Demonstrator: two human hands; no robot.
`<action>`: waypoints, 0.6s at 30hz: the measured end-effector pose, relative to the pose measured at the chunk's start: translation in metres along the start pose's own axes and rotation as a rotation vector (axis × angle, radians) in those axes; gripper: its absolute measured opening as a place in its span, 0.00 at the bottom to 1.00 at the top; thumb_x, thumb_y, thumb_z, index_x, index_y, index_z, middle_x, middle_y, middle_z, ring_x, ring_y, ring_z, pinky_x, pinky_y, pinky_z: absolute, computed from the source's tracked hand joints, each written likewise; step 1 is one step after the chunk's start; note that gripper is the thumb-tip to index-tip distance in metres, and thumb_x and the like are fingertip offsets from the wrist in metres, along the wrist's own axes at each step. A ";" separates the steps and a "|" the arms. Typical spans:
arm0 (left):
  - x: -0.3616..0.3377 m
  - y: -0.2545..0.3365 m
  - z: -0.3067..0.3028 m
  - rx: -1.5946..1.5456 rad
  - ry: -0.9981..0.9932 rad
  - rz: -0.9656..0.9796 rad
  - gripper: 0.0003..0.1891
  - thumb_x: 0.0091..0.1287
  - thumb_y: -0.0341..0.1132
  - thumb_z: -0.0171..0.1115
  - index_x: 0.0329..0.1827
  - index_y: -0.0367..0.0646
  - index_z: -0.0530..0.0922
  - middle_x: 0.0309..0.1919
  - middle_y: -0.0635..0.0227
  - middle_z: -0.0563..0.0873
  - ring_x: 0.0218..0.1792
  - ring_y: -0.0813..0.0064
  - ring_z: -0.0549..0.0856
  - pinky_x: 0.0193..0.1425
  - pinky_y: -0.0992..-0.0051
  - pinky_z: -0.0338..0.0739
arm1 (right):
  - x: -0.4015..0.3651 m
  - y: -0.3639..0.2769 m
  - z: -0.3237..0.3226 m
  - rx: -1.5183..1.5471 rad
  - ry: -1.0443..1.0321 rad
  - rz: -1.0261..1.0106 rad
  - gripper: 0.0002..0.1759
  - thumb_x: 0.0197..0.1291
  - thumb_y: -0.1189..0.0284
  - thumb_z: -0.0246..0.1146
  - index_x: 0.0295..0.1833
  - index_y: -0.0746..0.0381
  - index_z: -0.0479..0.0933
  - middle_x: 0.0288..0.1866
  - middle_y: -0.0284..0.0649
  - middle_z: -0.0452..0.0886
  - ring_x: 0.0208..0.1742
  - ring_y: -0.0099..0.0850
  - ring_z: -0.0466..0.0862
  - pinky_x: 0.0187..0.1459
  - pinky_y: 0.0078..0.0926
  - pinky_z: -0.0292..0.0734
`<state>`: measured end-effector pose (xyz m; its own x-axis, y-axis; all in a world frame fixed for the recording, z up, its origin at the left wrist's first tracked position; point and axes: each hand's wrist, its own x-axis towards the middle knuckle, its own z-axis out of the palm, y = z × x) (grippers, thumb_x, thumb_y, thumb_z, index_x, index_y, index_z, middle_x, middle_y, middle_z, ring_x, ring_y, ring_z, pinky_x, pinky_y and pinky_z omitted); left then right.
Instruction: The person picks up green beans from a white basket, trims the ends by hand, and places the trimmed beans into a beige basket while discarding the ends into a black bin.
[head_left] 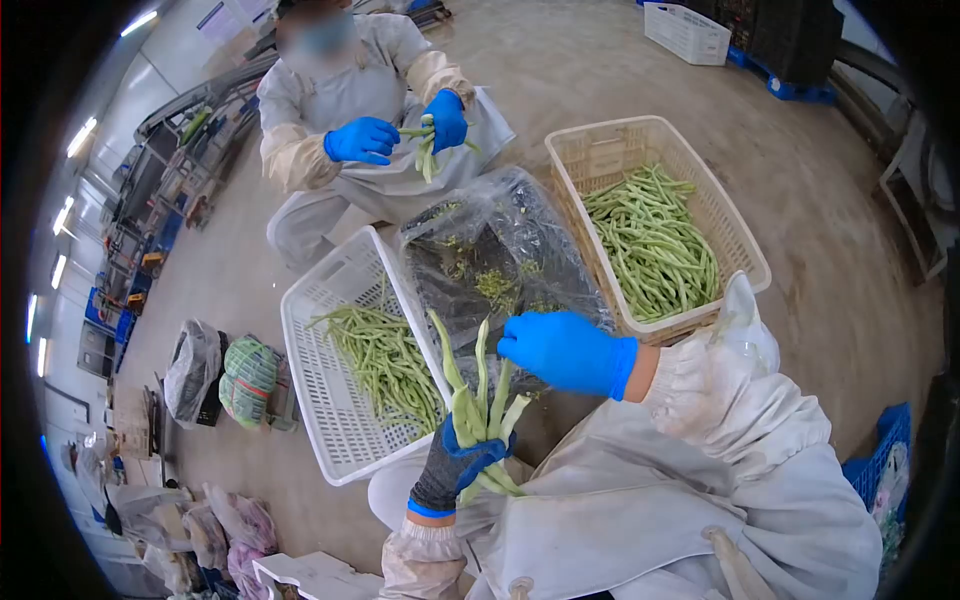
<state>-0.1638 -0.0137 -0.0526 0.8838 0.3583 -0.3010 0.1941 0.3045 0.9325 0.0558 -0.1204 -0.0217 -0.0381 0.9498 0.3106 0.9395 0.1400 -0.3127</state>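
Note:
My left hand (pixel 455 468), in a dark glove with blue patches, grips a bunch of green beans (pixel 480 395) that fan upward from my lap. In a bright blue glove, my right hand (pixel 565 350) rests at the tips of those beans, fingers curled over them. Under the hands lies a clear plastic bag (pixel 500 250) over a dark bin with bean scraps in it. A white basket (pixel 335 400) of beans stands to the left, a beige basket (pixel 610 150) of beans to the right.
A person in white overalls and blue gloves (pixel 365 140) sits across from me, holding several beans. Tied bags (pixel 215 380) lie on the concrete floor at left. White and dark crates (pixel 690 30) stand far back right; a blue crate (pixel 880 460) is by my right side.

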 end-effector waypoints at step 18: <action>0.003 0.014 0.008 -0.163 -0.132 -0.065 0.22 0.50 0.27 0.64 0.50 0.36 0.73 0.33 0.61 0.81 0.33 0.68 0.82 0.40 0.69 0.79 | 0.014 0.029 -0.003 0.463 0.336 0.183 0.21 0.61 0.73 0.57 0.61 0.53 0.71 0.52 0.49 0.75 0.48 0.50 0.78 0.46 0.41 0.76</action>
<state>-0.1549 -0.0154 -0.0386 0.9220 0.2177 -0.3202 0.1903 0.4652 0.8645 0.0835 -0.1042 -0.0237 0.2909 0.8399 0.4582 0.6718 0.1617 -0.7229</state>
